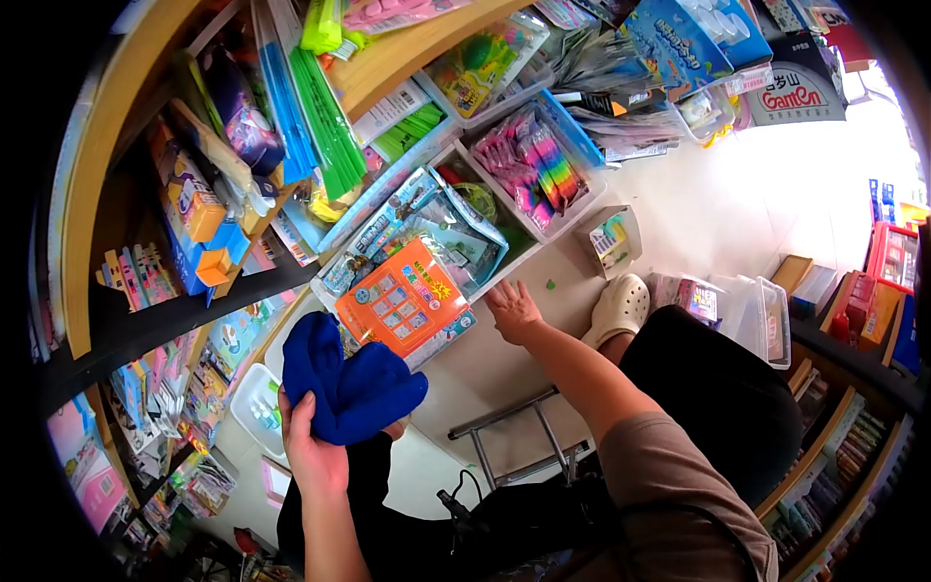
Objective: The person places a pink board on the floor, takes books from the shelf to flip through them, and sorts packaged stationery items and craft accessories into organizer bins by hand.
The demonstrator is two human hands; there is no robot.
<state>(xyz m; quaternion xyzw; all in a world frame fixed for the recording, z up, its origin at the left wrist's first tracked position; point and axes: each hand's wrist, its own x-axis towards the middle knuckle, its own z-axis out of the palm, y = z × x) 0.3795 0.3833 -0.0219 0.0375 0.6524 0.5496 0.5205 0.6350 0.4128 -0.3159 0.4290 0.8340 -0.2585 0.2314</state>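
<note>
My left hand (pixel 312 448) is closed on a bunched dark blue cloth (pixel 349 383), its thumb lying over the near edge. The cloth hangs in front of an orange package (pixel 407 296) with a printed grid of pictures. That package lies on other blue-and-white packets (pixel 475 242) in a white bin (pixel 504 267). My right hand (pixel 512 308) reaches toward the bin's right edge with its fingers spread and nothing in them. Whether its fingertips touch the rim, I cannot tell.
Beside the bin is a tub of pink and rainbow packets (pixel 553 175). A small open box (pixel 611 242) stands near my cream clog (pixel 621 310). A metal-framed stool (pixel 514 436) is close to my legs. Wooden shelves (pixel 92 194) curve along the left.
</note>
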